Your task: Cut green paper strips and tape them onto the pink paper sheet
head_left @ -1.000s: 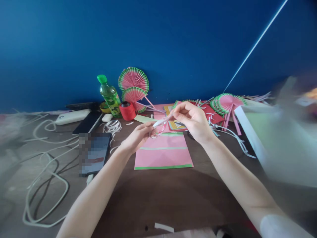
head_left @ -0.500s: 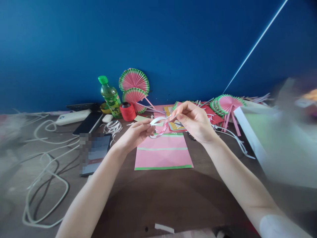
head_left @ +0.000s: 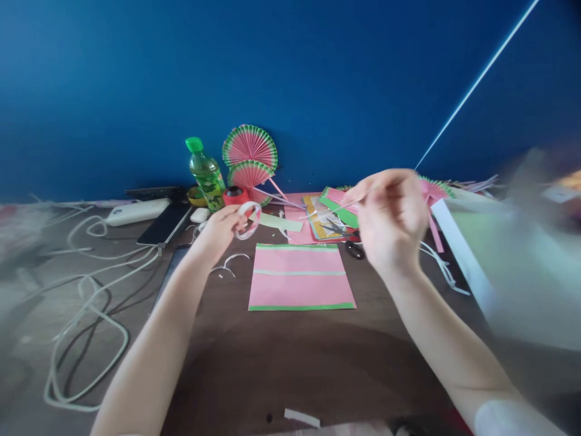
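My left hand (head_left: pixel 223 226) is closed on the near side of a roll of tape (head_left: pixel 258 217), a thin white ring with pink print, held above the table. Farther right, my right hand (head_left: pixel 393 218) is raised and slightly blurred, its thumb and fingers pinched on a thin pale tape strip (head_left: pixel 336 210) that points left. Between and below the hands lies a pink paper sheet (head_left: pixel 297 289) with green edges and a pale band across its middle. Scissors (head_left: pixel 336 229) rest behind the sheet, beside my right hand, with black handles (head_left: pixel 354 250).
Pleated pink-and-green paper fans (head_left: pixel 249 151) lean on the blue wall beside a green bottle (head_left: pixel 206 172) and a red spool (head_left: pixel 232 195). White cables (head_left: pixel 122 330) and phones lie left. A white box (head_left: pixel 467 260) stands right. A paper scrap (head_left: pixel 302 418) lies in front.
My hands have moved apart: the left one leftward with the tape roll, the right one rightward with the strip. The scissors and the back of the pink sheet are now uncovered.
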Motion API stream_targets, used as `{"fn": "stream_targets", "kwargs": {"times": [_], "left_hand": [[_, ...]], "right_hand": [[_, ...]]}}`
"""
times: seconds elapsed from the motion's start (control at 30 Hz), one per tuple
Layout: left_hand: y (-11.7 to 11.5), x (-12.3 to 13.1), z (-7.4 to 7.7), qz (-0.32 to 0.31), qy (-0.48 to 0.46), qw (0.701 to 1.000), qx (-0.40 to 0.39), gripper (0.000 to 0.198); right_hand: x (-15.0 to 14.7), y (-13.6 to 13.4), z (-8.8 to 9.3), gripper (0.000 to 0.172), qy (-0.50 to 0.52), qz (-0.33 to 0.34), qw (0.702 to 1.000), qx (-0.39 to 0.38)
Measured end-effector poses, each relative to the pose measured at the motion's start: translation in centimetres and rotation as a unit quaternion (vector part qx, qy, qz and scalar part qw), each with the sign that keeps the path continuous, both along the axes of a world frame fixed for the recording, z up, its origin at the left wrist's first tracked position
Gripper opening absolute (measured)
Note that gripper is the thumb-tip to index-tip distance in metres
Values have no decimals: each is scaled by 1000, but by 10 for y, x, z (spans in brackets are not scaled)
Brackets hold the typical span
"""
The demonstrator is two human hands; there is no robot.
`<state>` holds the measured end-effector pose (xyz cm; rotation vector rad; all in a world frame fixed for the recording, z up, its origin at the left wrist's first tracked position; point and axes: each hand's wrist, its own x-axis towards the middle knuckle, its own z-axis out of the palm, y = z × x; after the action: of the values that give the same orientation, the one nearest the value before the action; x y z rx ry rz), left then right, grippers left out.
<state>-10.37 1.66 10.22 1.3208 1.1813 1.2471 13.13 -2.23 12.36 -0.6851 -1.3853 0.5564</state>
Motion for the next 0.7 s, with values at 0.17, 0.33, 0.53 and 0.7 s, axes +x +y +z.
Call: {"fn": "stream_targets", "kwargs": {"times": [0.17,0.33,0.53,0.7], "left_hand": [[11,-26,-5,39,217,975,38,11],[19,-37,-39,-71,396,915,4,11],[13,-27,-32,-8,468,883,43,11],[-9,12,2,-84,292,951,49,27]], "right_hand": [[19,12,8,16,-7,34,998,-45],[7,23,-11,17,-13,96,986,-133],[-13,22,-29,18,46,203,955,-211],[-20,23,-37,23,81,200,948,-234]]}}
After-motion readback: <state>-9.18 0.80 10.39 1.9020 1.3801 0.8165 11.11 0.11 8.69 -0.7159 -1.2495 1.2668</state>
